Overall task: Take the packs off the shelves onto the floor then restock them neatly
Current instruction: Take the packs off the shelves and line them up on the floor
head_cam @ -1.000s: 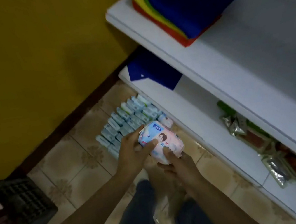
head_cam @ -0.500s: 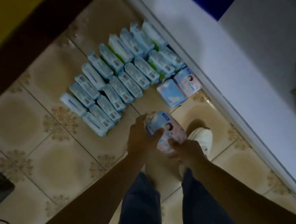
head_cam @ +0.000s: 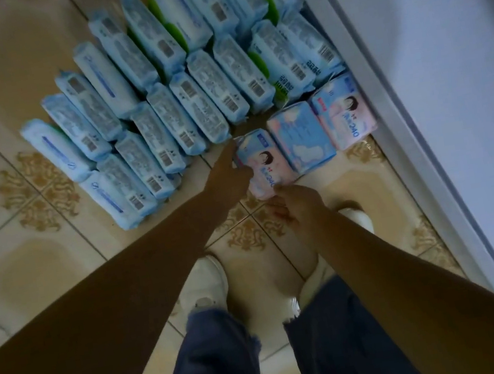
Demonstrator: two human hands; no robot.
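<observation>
Both hands have dropped to the floor (head_cam: 41,267): left hand (head_cam: 227,174) grips the pack (head_cam: 263,165) by its side, right hand (head_cam: 301,202) touches its near end, grip unclear. It now sits against two pink packs (head_cam: 301,138) beside the shelf (head_cam: 413,102), so one more looks unloaded

Rows of packs (head_cam: 205,96) lie on the floor (head_cam: 44,283) left of the shelf (head_cam: 450,90), three others (head_cam: 301,138) before them.
</observation>
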